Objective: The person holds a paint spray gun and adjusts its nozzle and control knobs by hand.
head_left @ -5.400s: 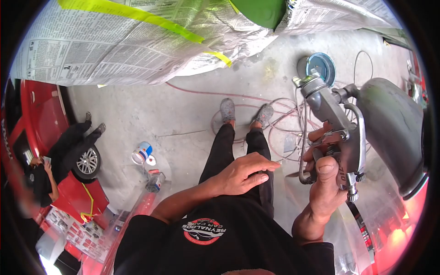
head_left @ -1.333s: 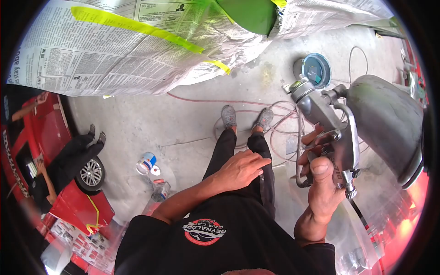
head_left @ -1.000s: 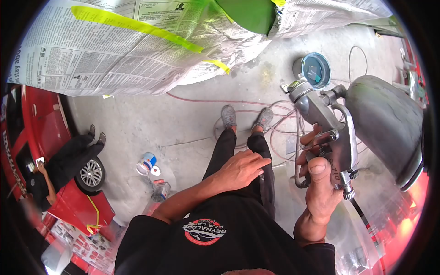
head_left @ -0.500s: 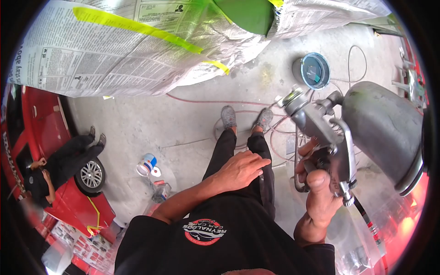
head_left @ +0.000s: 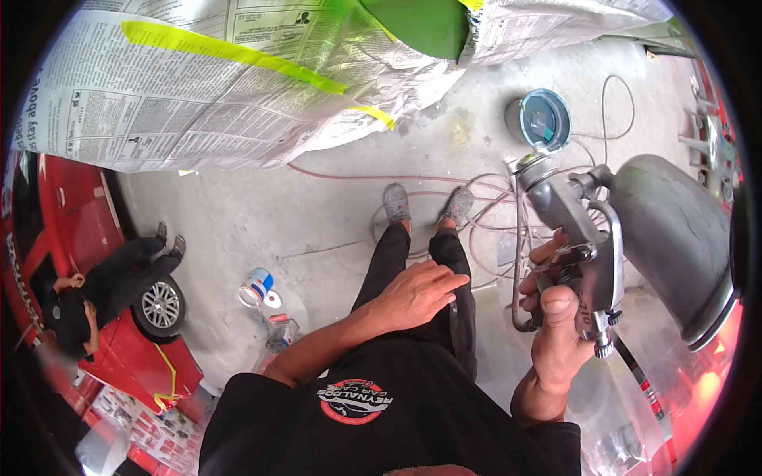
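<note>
My right hand (head_left: 556, 317) grips a metal paint spray gun (head_left: 583, 246) by its handle, fingers around the trigger side and thumb across the back. A large grey paint cup (head_left: 671, 238) is attached at the gun's side. The nozzle end points up towards the newspaper masking. My left hand (head_left: 421, 293) rests in front of my thigh with fingers loosely extended, and nothing shows in it. Newspaper sheets (head_left: 198, 95) held with yellow tape (head_left: 238, 54) cover the surface ahead, around a green painted area (head_left: 425, 28).
A blue bucket (head_left: 544, 119) stands on the concrete floor beside a looped red hose (head_left: 492, 190). Paint cans (head_left: 257, 287) sit left of my legs. A person (head_left: 119, 278) is beside a red car (head_left: 75, 198) at left. Clear plastic sheeting (head_left: 611, 404) hangs at right.
My right hand and the spray gun have shifted slightly right and down. My left hand stays in place. The person at left has moved their arms a little.
</note>
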Available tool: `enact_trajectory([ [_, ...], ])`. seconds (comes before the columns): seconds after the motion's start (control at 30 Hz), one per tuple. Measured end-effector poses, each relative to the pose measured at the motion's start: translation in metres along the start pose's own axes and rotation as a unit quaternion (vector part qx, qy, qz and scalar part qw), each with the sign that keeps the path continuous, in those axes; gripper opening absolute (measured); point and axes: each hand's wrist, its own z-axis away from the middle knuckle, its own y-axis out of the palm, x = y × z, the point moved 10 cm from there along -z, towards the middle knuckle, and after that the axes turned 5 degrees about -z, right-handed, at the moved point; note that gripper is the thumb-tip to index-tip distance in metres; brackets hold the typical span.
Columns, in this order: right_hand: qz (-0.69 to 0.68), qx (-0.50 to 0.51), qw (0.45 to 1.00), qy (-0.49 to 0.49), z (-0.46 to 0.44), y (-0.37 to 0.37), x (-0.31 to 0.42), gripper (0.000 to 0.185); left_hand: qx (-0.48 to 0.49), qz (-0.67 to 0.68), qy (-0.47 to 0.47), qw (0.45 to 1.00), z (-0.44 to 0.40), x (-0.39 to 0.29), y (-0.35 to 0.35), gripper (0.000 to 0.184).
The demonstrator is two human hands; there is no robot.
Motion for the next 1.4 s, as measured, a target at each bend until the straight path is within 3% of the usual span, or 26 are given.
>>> enact_trajectory([
  [0.23, 0.023, -0.029, 0.999, -0.025, -0.002, -0.002, 0.007, 0.079, 0.0, 0.001, -0.003, 1.0, 0.002, 0.001, 0.0, 0.037],
  [0.63, 0.002, -0.039, 0.999, -0.005, -0.006, -0.003, 0.004, 0.09, -0.002, -0.002, 0.001, 1.0, 0.001, 0.0, -0.001, 0.037],
  [0.87, -0.014, 0.052, 0.997, 0.051, 0.006, 0.01, -0.001, 0.1, 0.0, -0.001, 0.0, 1.0, 0.0, -0.001, -0.001, 0.038],
  [1.4, -0.023, -0.061, 0.998, -0.023, -0.006, -0.005, 0.023, 0.098, 0.002, 0.0, -0.005, 1.0, -0.001, -0.002, -0.002, 0.037],
])
